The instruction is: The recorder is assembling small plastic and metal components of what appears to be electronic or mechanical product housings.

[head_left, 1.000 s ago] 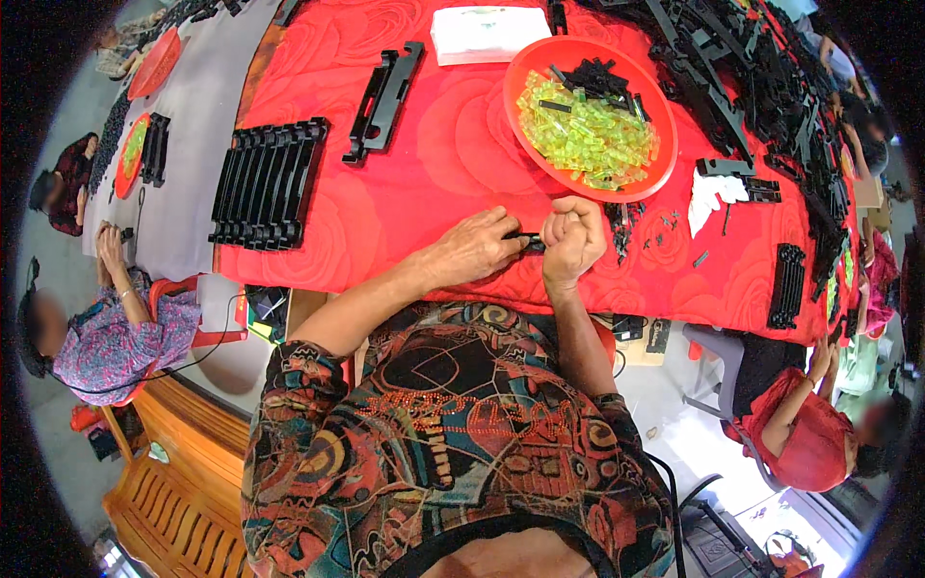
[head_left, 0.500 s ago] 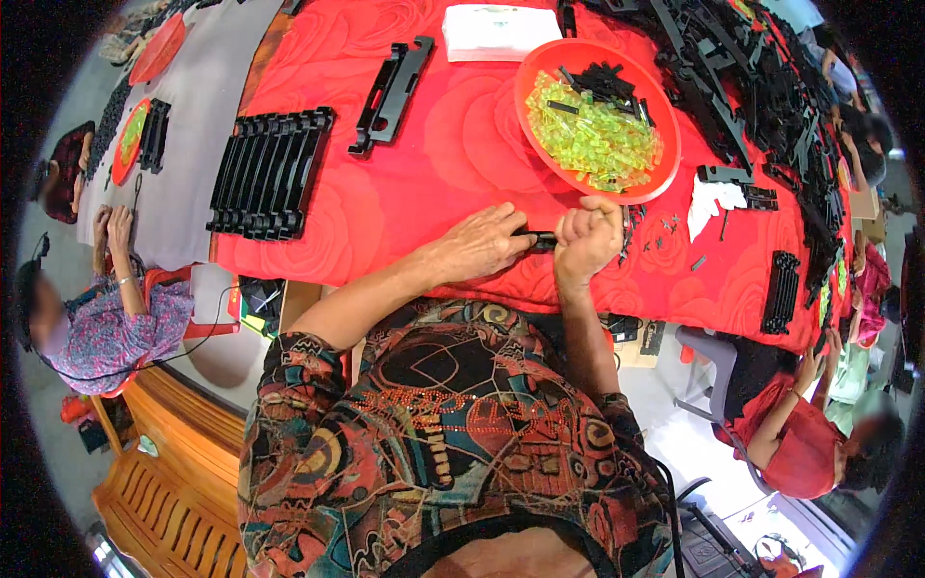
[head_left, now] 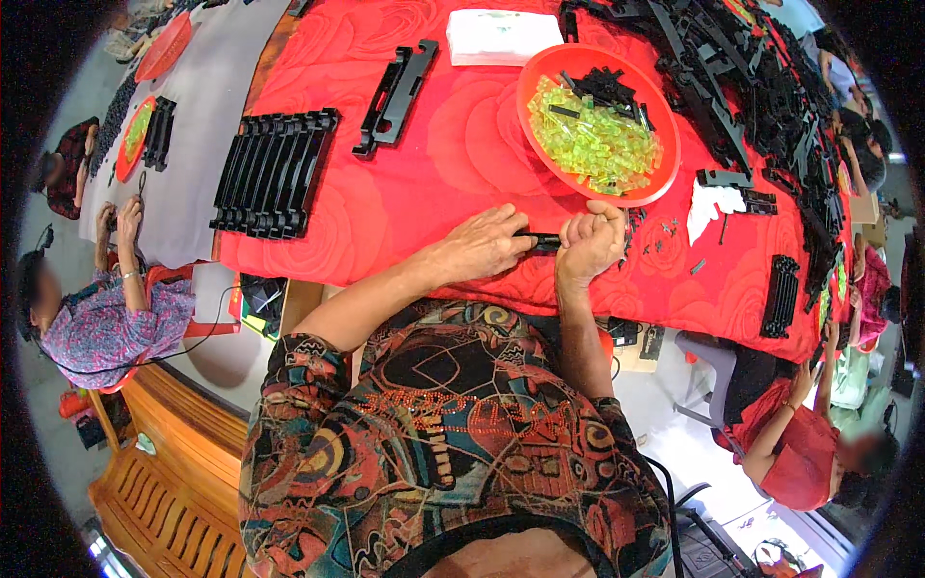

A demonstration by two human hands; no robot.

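Observation:
A dark, narrow black plastic part (head_left: 545, 241) lies low over the near edge of the red tablecloth, between my hands. My left hand (head_left: 485, 243) grips its left end, fingers bent over it. At the other end, my right hand (head_left: 590, 241) is curled in a fist against the part, which hides that end. Just beyond the fist stands an orange-red bowl (head_left: 672, 178) holding yellow-green translucent pieces (head_left: 593, 144) and small black pieces (head_left: 609, 87). Tiny dark bits (head_left: 665, 231) are scattered to the right of my right hand.
A row of long black plastic frames (head_left: 275, 173) lies at left, with another black frame (head_left: 395, 96) beyond it. A white packet (head_left: 503, 39) sits at the back. Black parts heap up (head_left: 742, 87) at right, near crumpled white tissue (head_left: 713, 204). Other people sit at both sides.
The whole view has shifted slightly. Both my hands keep nearly the same pose on the black plastic part. At right, the person in red has moved an arm a little.

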